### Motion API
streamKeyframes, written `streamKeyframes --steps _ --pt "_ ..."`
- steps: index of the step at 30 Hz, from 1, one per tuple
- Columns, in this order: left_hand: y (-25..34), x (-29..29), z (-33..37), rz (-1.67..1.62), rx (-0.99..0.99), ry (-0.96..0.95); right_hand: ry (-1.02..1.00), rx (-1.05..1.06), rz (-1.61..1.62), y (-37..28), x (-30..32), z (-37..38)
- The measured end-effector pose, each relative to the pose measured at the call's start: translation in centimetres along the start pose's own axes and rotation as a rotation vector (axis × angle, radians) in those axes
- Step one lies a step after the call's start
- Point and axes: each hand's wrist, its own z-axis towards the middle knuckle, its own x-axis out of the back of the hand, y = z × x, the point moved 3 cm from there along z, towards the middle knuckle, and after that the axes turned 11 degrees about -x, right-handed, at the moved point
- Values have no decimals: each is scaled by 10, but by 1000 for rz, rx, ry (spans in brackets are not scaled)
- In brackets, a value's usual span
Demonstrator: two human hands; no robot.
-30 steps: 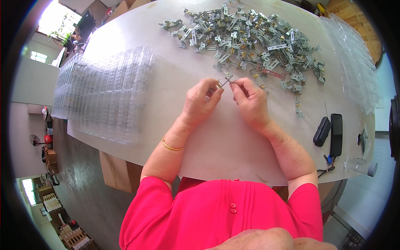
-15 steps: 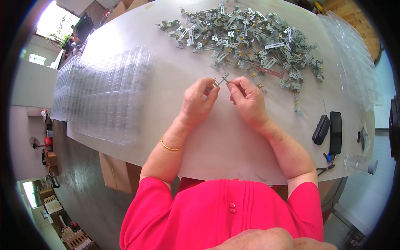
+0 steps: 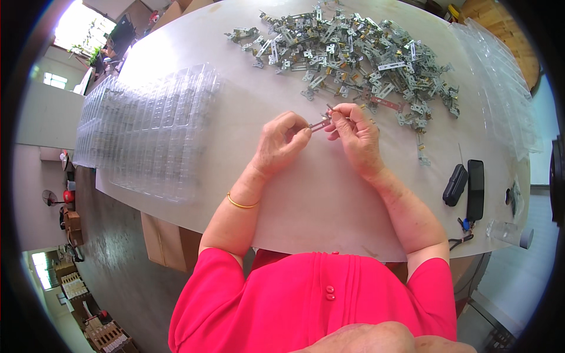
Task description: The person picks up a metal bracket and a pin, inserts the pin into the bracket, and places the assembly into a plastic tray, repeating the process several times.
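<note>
My left hand (image 3: 281,141) is closed, with thumb and forefinger pinching one end of a slotted metal strip (image 3: 319,125). My right hand (image 3: 356,140) is closed at the strip's other end, its fingers hiding that end. A small metal piece (image 3: 330,107) pokes out above the right thumb and forefinger; whether it joins the strip cannot be made out. Just beyond my hands spreads a large heap of metal brackets (image 3: 347,56), silver with brassy bits. A reddish slotted strip (image 3: 385,103) lies at the heap's near edge.
Stacked clear plastic trays (image 3: 159,135) occupy the table's left side. Clear plastic packaging (image 3: 497,88) lies at the far right. Nearer on the right are a black phone (image 3: 475,189), a black case (image 3: 455,185), keys on a cord (image 3: 465,226) and a clear bottle (image 3: 506,232).
My right hand has shifted slightly, its fingers now curled further around the metal. The strip between the hands has turned from slanting steeply to lying flatter. My left hand has barely moved.
</note>
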Motion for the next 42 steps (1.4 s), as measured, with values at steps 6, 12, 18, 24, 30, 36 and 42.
streamKeyframes --steps 6,12,18,24,30,36,42 --pt "3 -4 1 -11 26 -54 -17 -147 141 6 4 3" --pt "8 -7 3 156 -136 12 -32 -156 139 11 4 5" --pt "-1 -8 1 317 -267 62 -23 -235 121 11 3 2" --pt "-8 -6 0 451 -202 98 17 -143 20 12 3 0" --pt "-10 -8 -1 467 -131 71 19 -141 -9 10 2 -5" --pt "-11 -11 3 486 -172 73 18 -121 -82 6 3 -5" --pt "-9 -7 2 513 -213 113 22 -109 -64 7 -4 -3"
